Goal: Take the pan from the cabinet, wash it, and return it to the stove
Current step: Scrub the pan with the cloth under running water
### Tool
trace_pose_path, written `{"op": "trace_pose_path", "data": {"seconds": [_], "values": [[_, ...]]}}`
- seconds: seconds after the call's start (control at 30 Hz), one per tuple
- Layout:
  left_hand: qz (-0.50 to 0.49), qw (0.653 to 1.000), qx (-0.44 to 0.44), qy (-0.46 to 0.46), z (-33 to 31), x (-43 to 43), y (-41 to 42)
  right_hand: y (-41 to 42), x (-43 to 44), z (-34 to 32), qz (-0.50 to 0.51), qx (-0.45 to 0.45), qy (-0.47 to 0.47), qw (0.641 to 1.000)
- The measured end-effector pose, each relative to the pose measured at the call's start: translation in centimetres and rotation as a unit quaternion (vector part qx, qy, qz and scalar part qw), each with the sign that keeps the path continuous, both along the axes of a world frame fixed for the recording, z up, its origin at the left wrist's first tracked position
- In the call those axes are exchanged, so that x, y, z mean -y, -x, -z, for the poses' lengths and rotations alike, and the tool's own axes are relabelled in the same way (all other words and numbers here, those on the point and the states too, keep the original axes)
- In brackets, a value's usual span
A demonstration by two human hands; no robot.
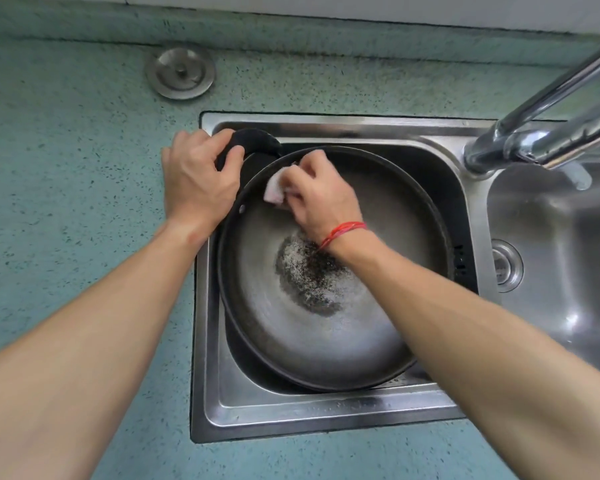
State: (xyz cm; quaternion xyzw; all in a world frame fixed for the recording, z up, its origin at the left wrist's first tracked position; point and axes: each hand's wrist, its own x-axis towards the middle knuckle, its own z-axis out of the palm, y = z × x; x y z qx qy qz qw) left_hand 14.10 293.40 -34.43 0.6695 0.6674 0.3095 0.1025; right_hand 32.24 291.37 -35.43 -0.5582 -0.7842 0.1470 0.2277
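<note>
A large dark round pan [326,334] lies tilted in the left basin of the steel sink [291,414], nearly filling it. A wet, foamy patch sits at the pan's centre. My left hand [196,178] grips the pan's black handle [257,142] at the sink's upper left corner. My right hand [321,197], with a red string on the wrist, presses a pale pink cloth [275,188] against the pan's inner wall near the upper left rim.
A chrome faucet [534,133] reaches in from the upper right, between the two basins. The right basin [561,237] has a drain strainer [504,265]. A round metal sink plug [181,72] lies on the speckled green counter [66,168] behind the sink.
</note>
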Motion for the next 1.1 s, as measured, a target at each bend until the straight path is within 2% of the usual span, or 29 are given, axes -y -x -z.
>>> {"op": "trace_pose_path", "data": {"seconds": [0.13,0.3,0.37,0.5,0.6,0.7,0.77,0.83,0.93,1.03,1.1], "values": [[-0.001,1.000,0.001,-0.001,0.0,0.0,0.0,-4.7,-1.7,-0.3,-0.044,0.199,-0.045,0.978],[-0.001,1.000,-0.002,0.000,-0.1,0.0,0.0,-9.2,0.3,-1.9,-0.067,0.361,-0.059,0.928],[0.001,1.000,-0.004,0.003,-0.2,0.0,0.0,-10.2,1.7,-3.0,-0.081,0.403,-0.010,0.912],[0.002,1.000,-0.005,0.005,-0.2,0.0,0.0,-11.1,6.1,-4.3,-0.114,0.482,0.193,0.847],[-0.001,1.000,-0.009,0.010,-0.2,0.1,-0.1,-10.7,8.8,-4.5,-0.148,0.422,0.270,0.853],[-0.002,1.000,-0.004,0.011,-0.3,0.1,-0.1,-9.5,10.8,-3.9,-0.198,0.291,0.376,0.857],[-0.003,1.000,-0.002,0.012,-0.3,0.1,-0.1,-7.8,11.9,-3.2,-0.224,0.203,0.381,0.874],[-0.005,1.000,0.000,0.014,-0.3,0.1,-0.1,-5.8,12.4,-1.7,-0.243,0.119,0.335,0.903],[-0.004,1.000,-0.002,0.013,-0.3,0.1,-0.1,-2.1,11.0,0.5,-0.241,0.051,0.197,0.949],[-0.002,1.000,-0.002,0.006,-0.2,0.1,-0.1,0.2,7.4,2.3,-0.195,0.041,0.079,0.977],[-0.001,1.000,-0.004,0.005,-0.2,0.0,0.0,0.1,5.1,2.8,-0.164,0.059,0.049,0.983]]}}
